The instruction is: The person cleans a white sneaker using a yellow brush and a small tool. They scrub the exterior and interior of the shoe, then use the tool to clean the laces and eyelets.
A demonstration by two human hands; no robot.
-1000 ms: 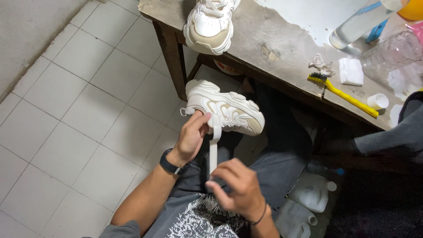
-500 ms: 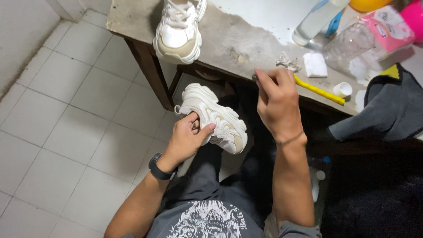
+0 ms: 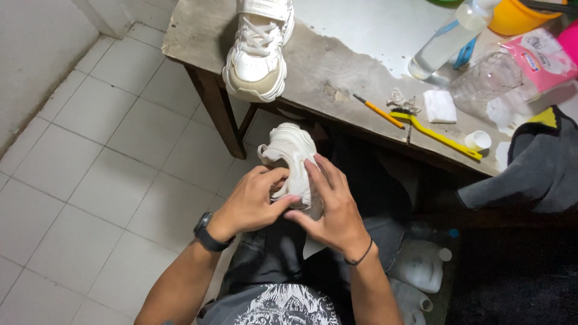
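Below a worn table (image 3: 337, 72) bearing one sneaker (image 3: 257, 51), both hands, left hand (image 3: 256, 201) and right hand (image 3: 331, 207), clasp the second white sneaker (image 3: 292, 156); yellow brush (image 3: 436, 133) untouched.

Whites, greys and a few loud colours around my work table

The sneaker (image 3: 289, 157) I hold below the table (image 3: 337, 72) is off-white all over; its twin (image 3: 257, 49) on the table's near corner is the same white with a cream toe. The table top itself is mottled grey-brown, paler white toward its far side. On it lie a yellow toothbrush (image 3: 436, 135), an orange pencil (image 3: 379, 112) with a dark tip, a white cloth pad (image 3: 440, 106) and a clear bottle (image 3: 442, 43). At the table's far edge sits an orange-yellow cup (image 3: 512, 18). My wrist carries a black watch (image 3: 208, 233); my shirt (image 3: 283, 304) is dark grey with a white print. The floor tiles (image 3: 90, 168) beside the table are pale grey.
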